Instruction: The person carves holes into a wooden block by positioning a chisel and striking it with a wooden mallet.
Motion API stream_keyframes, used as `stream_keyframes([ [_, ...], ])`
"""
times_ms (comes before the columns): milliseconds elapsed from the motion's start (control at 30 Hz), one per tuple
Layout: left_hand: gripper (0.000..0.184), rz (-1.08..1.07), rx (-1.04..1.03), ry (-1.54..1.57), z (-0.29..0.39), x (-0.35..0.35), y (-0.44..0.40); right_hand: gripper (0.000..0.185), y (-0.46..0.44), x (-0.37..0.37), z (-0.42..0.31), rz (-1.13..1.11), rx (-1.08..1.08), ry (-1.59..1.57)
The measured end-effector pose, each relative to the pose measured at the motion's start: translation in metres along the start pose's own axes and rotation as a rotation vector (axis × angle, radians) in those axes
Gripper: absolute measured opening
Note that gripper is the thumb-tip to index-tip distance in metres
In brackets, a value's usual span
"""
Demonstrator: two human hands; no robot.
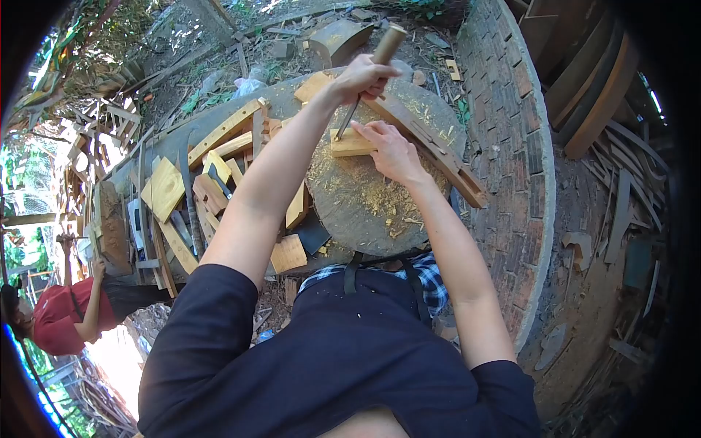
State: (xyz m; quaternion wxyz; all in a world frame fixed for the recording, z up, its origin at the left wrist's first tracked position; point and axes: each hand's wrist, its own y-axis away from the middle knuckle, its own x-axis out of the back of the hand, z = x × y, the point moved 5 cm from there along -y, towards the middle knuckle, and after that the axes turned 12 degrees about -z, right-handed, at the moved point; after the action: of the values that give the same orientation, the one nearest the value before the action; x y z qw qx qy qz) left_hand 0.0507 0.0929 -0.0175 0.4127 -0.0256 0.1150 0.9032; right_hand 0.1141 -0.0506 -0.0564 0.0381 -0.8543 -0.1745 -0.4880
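Note:
My left hand (363, 78) is wrapped round a chisel (388, 45) with a thick round wooden handle. Its narrow metal blade slants down to the top of a small pale wood block (353, 144), near the block's left end. My right hand (394, 150) grips the right end of that block, its fingers close to the blade; whether they touch the metal I cannot tell. Under the block is a round wooden work surface (343, 212) strewn with wood chips (391, 208).
A long notched beam (438, 153) lies along the right of the work surface. Cut timber pieces (164, 184) and tools crowd the left. A low brick wall (511, 182) stands at right. Someone in a red shirt (62, 317) is at far left.

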Motion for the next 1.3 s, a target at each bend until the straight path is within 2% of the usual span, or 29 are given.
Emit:
stream_keyframes([
  [33, 0.023, -0.227, 0.086, 0.047, 0.001, -0.013, 0.0, 0.068, 0.0, 0.002, -0.002, -0.02, -0.019, 0.064],
  [67, 0.021, -0.338, 0.107, 0.047, 0.003, -0.025, 0.003, 0.067, -0.001, 0.003, -0.003, -0.038, -0.039, 0.128],
  [100, 0.021, -0.346, 0.112, 0.04, 0.002, -0.029, 0.006, 0.067, -0.002, 0.0, 0.0, -0.03, -0.045, 0.123],
  [167, 0.02, -0.596, 0.163, 0.128, 0.0, -0.04, 0.018, 0.064, -0.004, -0.004, 0.001, 0.068, 0.061, 0.212],
  [233, 0.02, -0.582, 0.192, 0.115, -0.001, -0.036, 0.034, 0.062, -0.006, -0.007, -0.007, 0.065, 0.074, 0.239],
  [300, 0.021, -0.446, 0.212, 0.096, 0.005, -0.023, 0.054, 0.06, -0.008, -0.014, -0.016, 0.05, 0.097, 0.258],
  [333, 0.021, -0.444, 0.223, 0.095, 0.012, -0.022, 0.065, 0.061, -0.01, -0.017, -0.018, 0.071, 0.095, 0.264],
  [400, 0.022, -0.213, 0.284, 0.188, 0.024, -0.007, 0.087, 0.061, -0.014, -0.017, -0.019, 0.09, 0.102, 0.269],
  [467, 0.022, -0.171, 0.313, -0.003, 0.032, 0.014, 0.123, 0.061, -0.019, -0.012, -0.01, 0.066, -0.087, 0.228],
  [533, 0.022, -0.115, 0.323, -0.123, 0.037, 0.033, 0.151, 0.06, -0.022, -0.011, -0.008, 0.07, -0.056, 0.223],
  [600, 0.023, 0.063, 0.169, -0.118, 0.041, 0.057, 0.167, 0.06, -0.026, -0.004, -0.005, 0.068, -0.025, 0.23],
  [633, 0.023, 0.075, 0.157, -0.116, 0.042, 0.059, 0.168, 0.059, -0.03, 0.005, -0.005, 0.004, -0.016, 0.225],
  [700, 0.026, 0.229, -0.147, 0.114, 0.05, 0.066, 0.169, 0.059, -0.037, 0.024, -0.005, -0.068, -0.003, 0.229],
  [767, 0.029, 0.261, -0.214, 0.171, 0.047, 0.065, 0.157, 0.064, -0.042, 0.033, -0.008, -0.155, 0.137, 0.266],
  [833, 0.031, 0.311, -0.361, 0.295, 0.046, 0.06, 0.138, 0.06, -0.046, 0.022, 0.001, -0.162, 0.115, 0.25],
  [900, 0.031, 0.346, -0.391, 0.333, 0.043, 0.05, 0.119, 0.053, -0.042, 0.016, 0.005, 0.107, 0.223, 0.292],
  [933, 0.031, 0.345, -0.397, 0.335, 0.04, 0.046, 0.111, 0.053, -0.039, 0.017, 0.001, 0.096, 0.221, 0.3],
  [1000, 0.031, 0.355, -0.396, 0.345, 0.035, 0.042, 0.101, 0.038, -0.03, 0.021, -0.015, 0.255, 0.23, 0.271],
  [1033, 0.032, 0.364, -0.395, 0.348, 0.032, 0.041, 0.097, 0.038, -0.027, 0.02, -0.025, 0.243, 0.231, 0.267],
  [1100, 0.032, 0.374, -0.388, 0.352, 0.027, 0.046, 0.096, 0.019, -0.025, 0.014, -0.034, 0.157, 0.05, 0.053],
  [1133, 0.032, 0.397, -0.389, 0.365, 0.025, 0.049, 0.096, 0.017, -0.022, 0.009, -0.038, 0.276, 0.054, 0.068],
  [1300, 0.033, 0.453, -0.399, 0.304, 0.023, 0.058, 0.106, 0.019, -0.023, -0.005, -0.045, 0.304, 0.026, 0.078],
])
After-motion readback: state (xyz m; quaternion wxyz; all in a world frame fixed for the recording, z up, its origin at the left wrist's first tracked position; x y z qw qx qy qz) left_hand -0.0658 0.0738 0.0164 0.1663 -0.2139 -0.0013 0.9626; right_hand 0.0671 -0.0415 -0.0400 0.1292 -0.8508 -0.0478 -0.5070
